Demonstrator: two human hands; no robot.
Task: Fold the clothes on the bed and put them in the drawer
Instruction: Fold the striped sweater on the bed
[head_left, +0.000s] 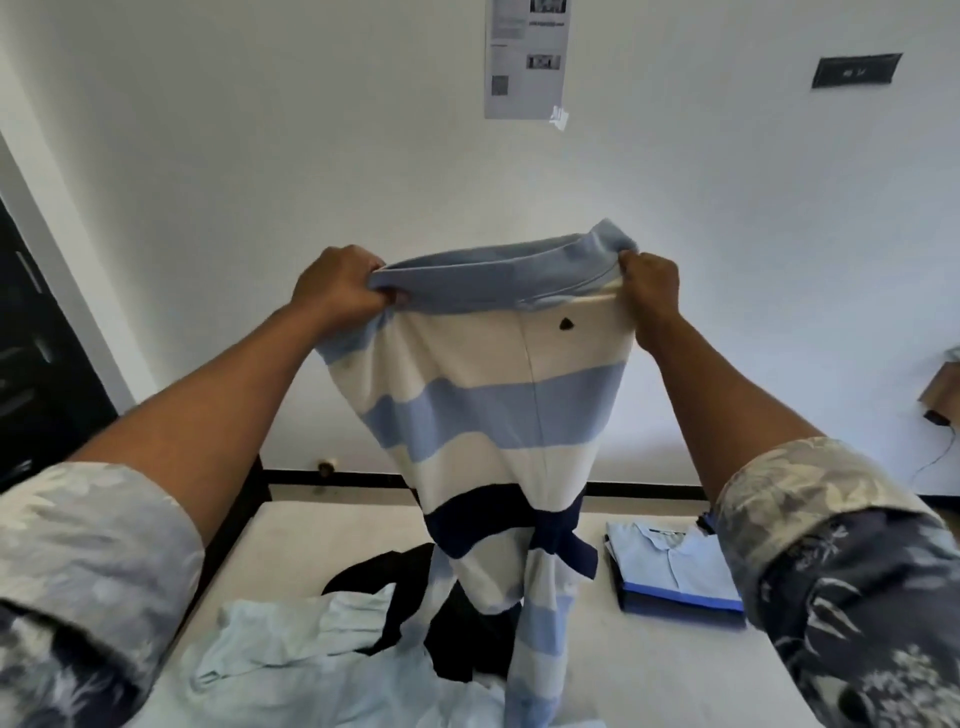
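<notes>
A polo shirt (483, 395) with light-blue, white and navy stripes hangs in the air in front of me, its collar at the top. My left hand (340, 286) grips the left shoulder of it and my right hand (649, 286) pinches the right shoulder by the collar. The shirt's lower end trails down onto the white bed (649, 665). Under it lie a crumpled pale-blue shirt (311, 649) and a black garment (405, 577). No drawer is in view.
A stack of folded clothes (675, 571), a light-blue polo on top, sits on the bed's right side. A white wall with a taped paper sheet (524, 57) is behind the bed. A dark door (36, 353) stands at the left.
</notes>
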